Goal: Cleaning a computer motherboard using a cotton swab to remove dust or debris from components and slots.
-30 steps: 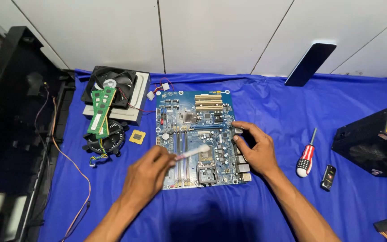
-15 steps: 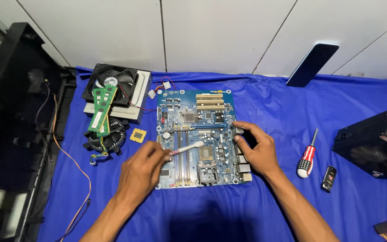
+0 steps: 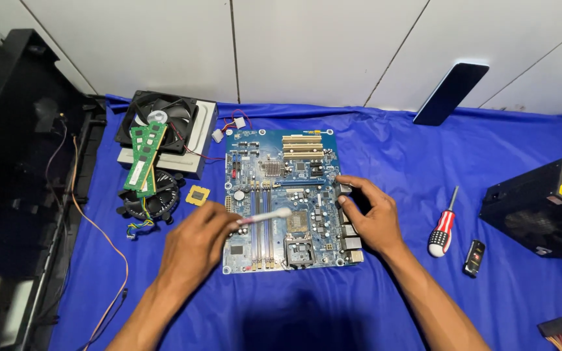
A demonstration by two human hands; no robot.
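Lying at the centre of the frame on the blue-covered surface (image 3: 424,305), the motherboard (image 3: 287,195) is being wiped. The left hand (image 3: 196,247) is pinching a white swab (image 3: 265,217) over the memory slots; the right hand (image 3: 372,218) is pressing flat on the board's right edge. The processor socket looks empty, seemingly; a small chip (image 3: 197,195) is sitting left of the board.

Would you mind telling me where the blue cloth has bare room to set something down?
Bare blue cloth lies between the motherboard and the screwdriver, and along the near edge. It is crowded left of the board: case fan, memory sticks, cooler, processor chip.
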